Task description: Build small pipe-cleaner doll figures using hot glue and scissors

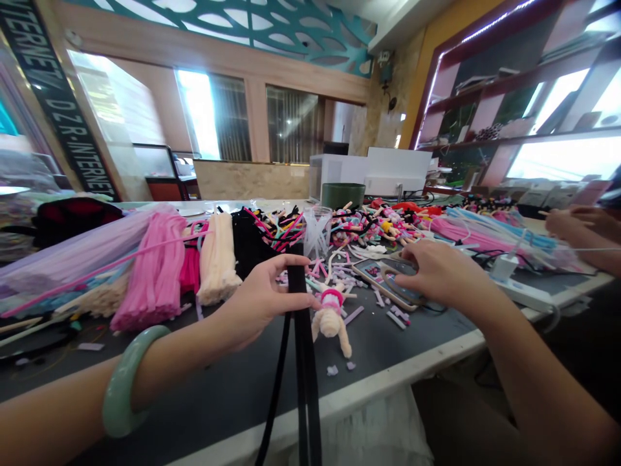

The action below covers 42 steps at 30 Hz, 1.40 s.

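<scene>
A long work table (369, 382) with a dark grey top and white edge runs across the room, crowded from end to end. Seen from the seated worker's place at six o'clock, bundled lilac pipe cleaners (72, 243) lie at nine, pink (154, 272) and cream (218, 259) bundles at ten, and a clear plastic cup (317, 232) and dark green tub (343, 194) near twelve. A smartphone (373, 275) sits at two, a white charger (504, 266) at three, and a small pipe-cleaner doll (332, 320) lies near the centre among scattered cut pieces (395, 319).

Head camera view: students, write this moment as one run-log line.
left hand: holds black pipe-cleaner bundle | right hand: on phone | nearby: cream pipe-cleaner doll
</scene>
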Available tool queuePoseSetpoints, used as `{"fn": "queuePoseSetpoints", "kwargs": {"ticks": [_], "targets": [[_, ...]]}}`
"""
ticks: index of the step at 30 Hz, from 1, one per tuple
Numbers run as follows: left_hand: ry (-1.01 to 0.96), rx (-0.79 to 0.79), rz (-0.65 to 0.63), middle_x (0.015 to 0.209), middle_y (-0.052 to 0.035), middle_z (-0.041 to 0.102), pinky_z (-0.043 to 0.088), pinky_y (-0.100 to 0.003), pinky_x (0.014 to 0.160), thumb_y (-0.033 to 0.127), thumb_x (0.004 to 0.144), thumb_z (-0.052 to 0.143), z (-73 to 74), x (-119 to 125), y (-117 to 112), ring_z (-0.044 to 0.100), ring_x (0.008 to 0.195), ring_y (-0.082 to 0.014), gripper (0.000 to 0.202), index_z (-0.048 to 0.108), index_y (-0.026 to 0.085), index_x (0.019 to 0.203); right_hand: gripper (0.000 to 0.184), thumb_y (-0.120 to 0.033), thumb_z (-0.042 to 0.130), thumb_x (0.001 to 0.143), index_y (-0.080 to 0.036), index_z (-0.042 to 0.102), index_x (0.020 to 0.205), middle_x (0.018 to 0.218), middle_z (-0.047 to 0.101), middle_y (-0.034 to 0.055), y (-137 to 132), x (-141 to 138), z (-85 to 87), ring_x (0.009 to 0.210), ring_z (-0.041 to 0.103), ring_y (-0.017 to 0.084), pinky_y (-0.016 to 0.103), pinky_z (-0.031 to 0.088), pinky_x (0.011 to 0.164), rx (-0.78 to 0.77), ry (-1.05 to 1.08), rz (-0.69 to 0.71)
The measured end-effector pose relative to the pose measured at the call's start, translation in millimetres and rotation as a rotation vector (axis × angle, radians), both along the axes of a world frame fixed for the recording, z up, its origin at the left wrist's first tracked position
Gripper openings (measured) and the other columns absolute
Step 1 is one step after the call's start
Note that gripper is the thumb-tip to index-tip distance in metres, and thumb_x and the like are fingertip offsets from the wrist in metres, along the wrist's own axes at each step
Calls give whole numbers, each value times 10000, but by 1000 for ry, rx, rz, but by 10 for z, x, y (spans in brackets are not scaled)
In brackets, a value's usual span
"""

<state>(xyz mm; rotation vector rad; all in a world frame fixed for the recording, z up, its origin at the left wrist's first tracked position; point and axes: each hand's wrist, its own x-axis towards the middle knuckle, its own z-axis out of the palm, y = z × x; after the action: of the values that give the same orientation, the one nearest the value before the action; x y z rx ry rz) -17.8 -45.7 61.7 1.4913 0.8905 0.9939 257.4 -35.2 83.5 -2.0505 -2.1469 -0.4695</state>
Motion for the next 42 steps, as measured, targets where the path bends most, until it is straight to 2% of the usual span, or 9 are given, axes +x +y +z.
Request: {"fn": "queuePoseSetpoints", "kwargs": {"ticks": [4,8,15,20,24,29,32,37,42], "targets": [[-8,-12,-21,931,-13,623,505,-299,764,200,588,807,-43,-21,29,651,799,-162,664,475,205,1163,235,-408,505,745,-179,556,738,792,626,113,-58,-46,33,725,576,249,325,373,589,82,118,-73],[-25,-31,-48,909,-12,625,512,-325,767,212,611,801,-69,-40,46,663,815,-185,704,427,225,1208,195,-352,481,759,-177,560,790,784,633,86,-141,-110,93,724,568,229,313,380,596,116,285,-42],[-24,-6,-57,974,-33,633,493,-321,799,204,639,782,-65,-52,50,672,848,-193,695,415,221,1229,213,-366,485,760,-189,593,808,702,621,37,-200,-114,140,593,546,183,292,379,502,-65,673,152],[-43,-3,-83,1023,-54,639,481,-322,839,134,680,732,-79,-64,68,677,864,-186,673,387,212,1252,265,-393,650,682,-199,590,852,726,620,27,-175,-92,89,640,572,188,276,408,503,-82,987,251],[-29,3,-92,1048,-63,637,489,-310,814,94,701,689,-73,-74,70,675,891,-197,656,376,217,1264,371,-370,777,583,-205,562,837,777,619,19,-166,-104,98,713,587,184,280,446,591,61,1182,359],[-31,21,-111,1033,-68,636,514,-279,739,67,704,667,-41,-76,60,668,925,-218,659,360,218,1267,431,-375,801,561,-241,495,833,715,533,-36,-201,-117,157,646,526,140,260,428,562,288,1253,458],[-42,27,-117,971,-67,650,519,-294,740,70,703,668,-2,-66,44,672,906,-224,680,340,198,1284,469,-384,793,558,-241,469,865,720,494,-41,-216,-87,150,620,480,130,253,406,534,189,1174,478],[-38,19,-110,848,-67,683,509,-319,744,86,694,686,39,-72,71,689,809,-218,726,319,158,1317,442,-381,743,631,-226,439,913,735,443,-40,-225,-66,83,625,425,127,246,382,525,-166,973,474],[-43,35,-144,826,-79,699,497,-324,766,110,698,698,5,-131,167,685,859,-237,756,300,155,1339,433,-386,733,654,-207,434,911,754,437,-42,-231,-144,72,653,419,118,232,385,560,-404,886,442]]}}
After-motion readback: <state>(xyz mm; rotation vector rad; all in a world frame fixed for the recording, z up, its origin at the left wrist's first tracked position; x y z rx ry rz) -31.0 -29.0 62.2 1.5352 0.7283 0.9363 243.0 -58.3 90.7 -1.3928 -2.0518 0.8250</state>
